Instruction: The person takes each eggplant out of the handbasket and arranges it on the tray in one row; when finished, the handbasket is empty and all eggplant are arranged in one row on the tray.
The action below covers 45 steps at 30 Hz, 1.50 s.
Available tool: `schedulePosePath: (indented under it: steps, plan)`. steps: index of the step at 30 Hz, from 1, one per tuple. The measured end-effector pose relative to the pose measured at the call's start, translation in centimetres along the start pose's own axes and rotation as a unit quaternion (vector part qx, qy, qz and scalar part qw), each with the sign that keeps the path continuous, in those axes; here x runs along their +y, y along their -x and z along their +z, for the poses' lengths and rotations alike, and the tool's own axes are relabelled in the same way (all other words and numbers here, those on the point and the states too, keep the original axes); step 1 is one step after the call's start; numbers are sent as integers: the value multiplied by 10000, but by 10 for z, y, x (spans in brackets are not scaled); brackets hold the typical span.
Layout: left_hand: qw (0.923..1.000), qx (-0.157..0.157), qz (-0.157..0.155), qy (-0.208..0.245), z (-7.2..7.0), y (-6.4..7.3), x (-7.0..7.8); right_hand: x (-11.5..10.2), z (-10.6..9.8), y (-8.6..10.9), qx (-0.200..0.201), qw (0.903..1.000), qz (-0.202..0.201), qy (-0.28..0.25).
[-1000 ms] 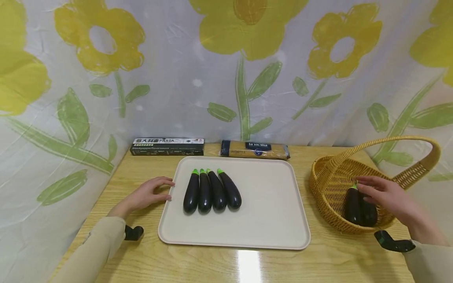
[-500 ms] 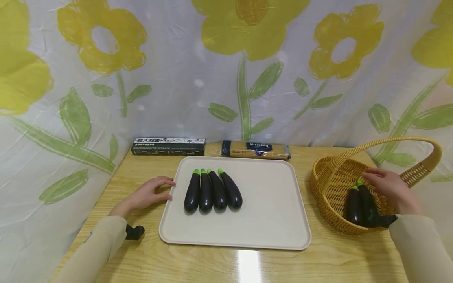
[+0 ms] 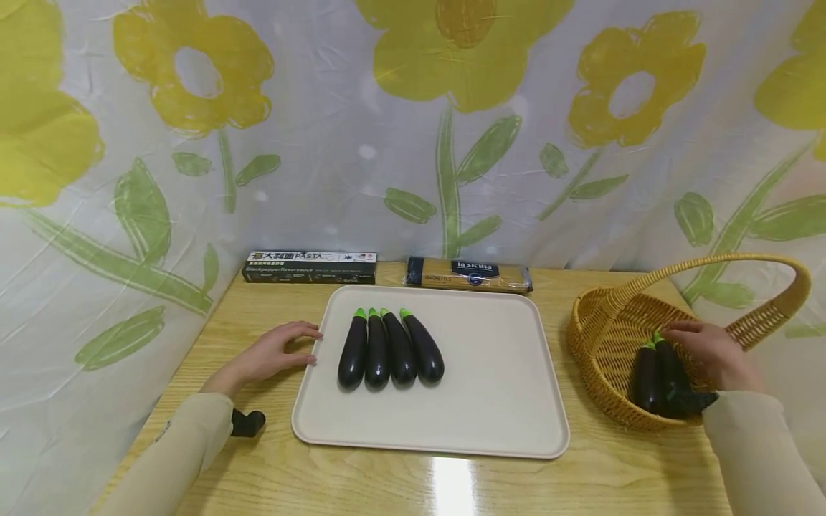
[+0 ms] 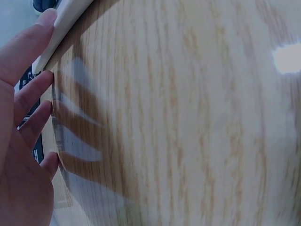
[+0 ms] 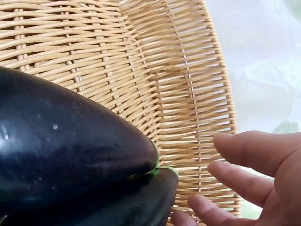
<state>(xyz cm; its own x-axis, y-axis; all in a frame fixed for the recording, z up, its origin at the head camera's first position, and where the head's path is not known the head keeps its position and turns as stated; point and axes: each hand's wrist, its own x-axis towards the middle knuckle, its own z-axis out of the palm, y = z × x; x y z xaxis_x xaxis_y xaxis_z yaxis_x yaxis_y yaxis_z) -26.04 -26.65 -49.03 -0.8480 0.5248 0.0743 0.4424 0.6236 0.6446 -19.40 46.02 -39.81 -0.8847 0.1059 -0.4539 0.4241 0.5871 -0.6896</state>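
Two dark, glossy eggplants with green stem ends, a left one (image 3: 647, 380) and a right one (image 3: 671, 369), lie side by side in a wicker basket (image 3: 590, 380). My right hand (image 3: 716, 355) is inside the basket, just right of the right eggplant's stem end. In the right wrist view its spread fingers (image 5: 244, 150) are near the eggplants' tips, holding nothing. Several more eggplants (image 3: 377, 351) form a row on the left half of a pale tray (image 3: 497, 401). My left hand (image 3: 274, 355) rests at the tray's left rim, thumb and fingers loosely extended.
Behind the tray stand a black-and-white pasta box (image 3: 310, 267) and a pack of spaghetti (image 3: 467, 274). The basket's tall handle (image 3: 710, 261) arches above my right hand. A flowered curtain (image 3: 335, 165) hangs behind the wooden table (image 3: 361, 480).
My right hand has shifted from over the eggplants' stem ends to the right one's right side, uncovering the green stems. The left hand keeps its place at the tray.
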Motion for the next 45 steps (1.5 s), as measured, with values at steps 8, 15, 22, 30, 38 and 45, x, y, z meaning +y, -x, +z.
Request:
schedulePosePath:
  steps: [8,15,22,30,38,45]
  plan:
    - [10000,-77,-51,-35,-1,0,2,5,6,-3,-273,9986,-79,-437]
    - [10000,-75,-53,9,-1,1,2,1,11,-7,-650,9942,-674,-527]
    - [10000,-43,-70,-14,-1,0,2,3,10,-6,-921,9933,-633,-286]
    - [9999,-44,-123,-59,-1,1,3,10,10,-10,-1252,9898,-628,-273]
    - [9999,-94,-93,-47,-2,0,3,9,10,-15,-1196,9867,-963,-542]
    - [9999,-105,-119,-24,-2,-1,4,7,8,-14,-949,9919,-849,-24]
